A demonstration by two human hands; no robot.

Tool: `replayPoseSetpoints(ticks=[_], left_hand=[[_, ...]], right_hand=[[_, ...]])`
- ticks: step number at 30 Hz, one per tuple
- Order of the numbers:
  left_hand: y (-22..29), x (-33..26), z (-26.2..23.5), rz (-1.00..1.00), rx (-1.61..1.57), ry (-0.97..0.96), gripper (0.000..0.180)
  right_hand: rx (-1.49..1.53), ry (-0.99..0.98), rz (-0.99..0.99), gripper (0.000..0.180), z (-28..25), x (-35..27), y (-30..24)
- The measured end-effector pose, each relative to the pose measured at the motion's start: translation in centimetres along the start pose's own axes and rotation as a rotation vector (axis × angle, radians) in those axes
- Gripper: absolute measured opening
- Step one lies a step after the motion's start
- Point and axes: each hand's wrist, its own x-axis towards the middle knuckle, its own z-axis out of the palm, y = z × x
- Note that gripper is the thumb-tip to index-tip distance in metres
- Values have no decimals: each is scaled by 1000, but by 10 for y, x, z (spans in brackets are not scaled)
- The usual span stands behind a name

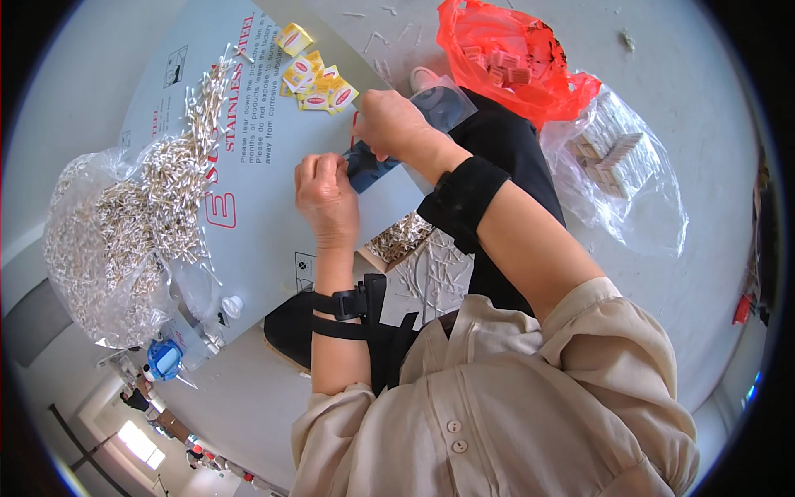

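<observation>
My left hand (326, 197) is closed, its fingers curled against the near end of a thin, see-through dark bluish plastic bag (370, 168). Over the middle of that bag, my right hand (392, 124) is closed too, and the bag's far end sticks out beyond it. What lies under the fingers is hidden. Beyond my hands, several small yellow-and-white paper packets (316, 83) lie loosely grouped at the table's edge. To the left spreads a long heap of cotton swabs (170, 190).
The metal sheet tabletop (265, 215) carries a large clear bag (91, 273) of swabs and a blue container (165, 359). A box of swabs (399, 240) sits below my hands. At right are a red plastic bag (530, 99) with pink packs and a clear bag (654, 199) with white packs.
</observation>
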Motion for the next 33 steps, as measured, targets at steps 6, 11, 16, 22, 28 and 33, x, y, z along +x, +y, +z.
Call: replayPoseSetpoints(ticks=[6,11,16,22,28,33], left_hand=[[-4,-16,4,70,4,-46,11],[-1,-30,15,72,84,44,13],[-1,-31,17,59,114,-5,10],[7,-24,20,21,81,-8,8],[14,-29,19,-2,18,-21,10],[16,-31,17,-35,-24,-47,13]], right_hand=[[-190,-34,-67,22,3,2,-11],[-414,-32,-172,40,7,5,-20],[-452,0,-213,41,10,3,-19],[-462,9,-183,23,12,1,-21],[-452,18,-159,22,10,4,-22],[-447,-1,-181,26,10,2,-18]])
